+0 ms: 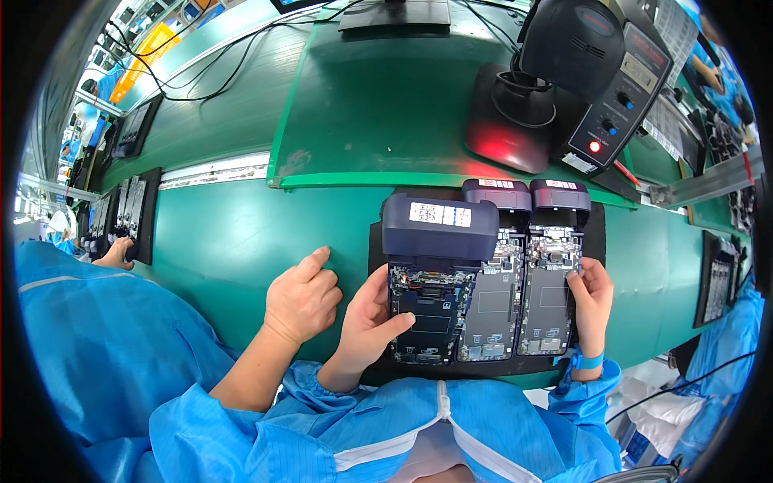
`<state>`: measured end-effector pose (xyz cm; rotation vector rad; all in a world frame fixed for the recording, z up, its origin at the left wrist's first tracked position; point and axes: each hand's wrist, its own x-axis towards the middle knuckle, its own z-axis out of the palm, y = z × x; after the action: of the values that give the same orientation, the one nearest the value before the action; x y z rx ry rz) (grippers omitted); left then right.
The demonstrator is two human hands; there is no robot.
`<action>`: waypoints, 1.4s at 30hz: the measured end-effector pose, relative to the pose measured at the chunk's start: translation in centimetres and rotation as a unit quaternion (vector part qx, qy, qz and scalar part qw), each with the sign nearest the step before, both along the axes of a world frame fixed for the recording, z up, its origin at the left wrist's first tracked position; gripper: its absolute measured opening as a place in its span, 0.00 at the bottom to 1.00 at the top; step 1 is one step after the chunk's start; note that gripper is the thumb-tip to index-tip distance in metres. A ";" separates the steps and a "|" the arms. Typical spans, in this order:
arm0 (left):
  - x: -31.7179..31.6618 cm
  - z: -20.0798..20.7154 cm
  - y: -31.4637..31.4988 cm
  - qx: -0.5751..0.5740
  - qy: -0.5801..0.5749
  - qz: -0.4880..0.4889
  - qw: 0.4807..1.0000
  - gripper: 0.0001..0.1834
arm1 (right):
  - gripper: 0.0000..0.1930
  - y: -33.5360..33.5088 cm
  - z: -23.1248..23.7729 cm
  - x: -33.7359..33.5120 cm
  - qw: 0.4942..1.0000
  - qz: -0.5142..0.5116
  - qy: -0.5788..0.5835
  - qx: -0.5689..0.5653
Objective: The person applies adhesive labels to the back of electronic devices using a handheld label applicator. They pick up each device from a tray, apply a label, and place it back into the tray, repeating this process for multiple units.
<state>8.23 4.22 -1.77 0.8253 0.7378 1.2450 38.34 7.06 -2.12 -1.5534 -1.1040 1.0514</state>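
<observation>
Three opened handheld devices, each with a bare circuit board and a dark purple-blue head piece, are side by side over a black tray. The left device looks larger and raised above the others. My left hand grips its left edge, thumb on the board. Beside it is the middle device. My right hand, with a blue band at the wrist, closes on the edge of the right device, thumb on top. A co-worker's hand hovers left of mine, index finger extended.
A black stand-mounted scanner glows red on its base beyond the devices. A control box with knobs and a lit red lamp stands beside it. A green raised ledge crosses the bench. The co-worker's blue sleeve is close at left.
</observation>
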 end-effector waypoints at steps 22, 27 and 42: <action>0.6 -0.3 0.8 -0.014 0.162 0.050 0.985 0.36 | 0.09 -0.1 0.3 0.0 1.000 -0.005 0.022 -0.012; 0.8 -1.0 0.4 0.082 0.198 0.098 0.972 0.40 | 0.09 0.1 0.5 -0.2 1.000 -0.005 -0.011 -0.012; 1.3 -0.4 1.4 0.060 0.167 0.084 0.981 0.42 | 0.10 0.1 1.0 0.3 0.986 0.025 -0.167 0.001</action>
<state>9.56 5.65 -2.13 1.1055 1.0268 1.3267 38.61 7.20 -1.09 -1.7517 -1.3753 0.8388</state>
